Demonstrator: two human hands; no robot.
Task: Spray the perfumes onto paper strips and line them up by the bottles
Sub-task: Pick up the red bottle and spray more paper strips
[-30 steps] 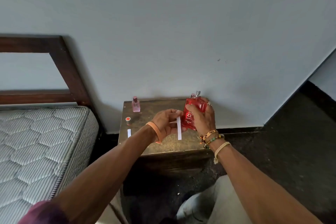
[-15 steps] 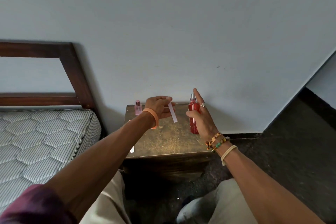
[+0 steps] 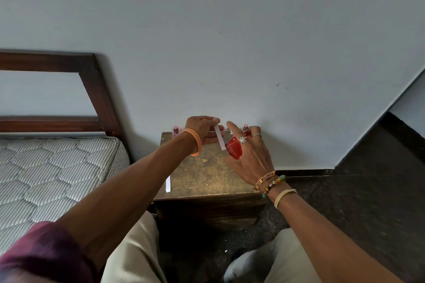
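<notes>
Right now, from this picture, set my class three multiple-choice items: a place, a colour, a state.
1. Where does the loose strip lie?
A. on the mattress
B. at the table's left edge
C. on the floor

2. What colour is the bottle in the right hand?
A. red
B. green
C. blue

3. What is the left hand doing?
A. resting flat
B. hanging empty
C. pinching the second strip

Key: 1 B, it lies by that edge; 2 A, its glass shows red; 3 C, fingertips close on paper.
</notes>
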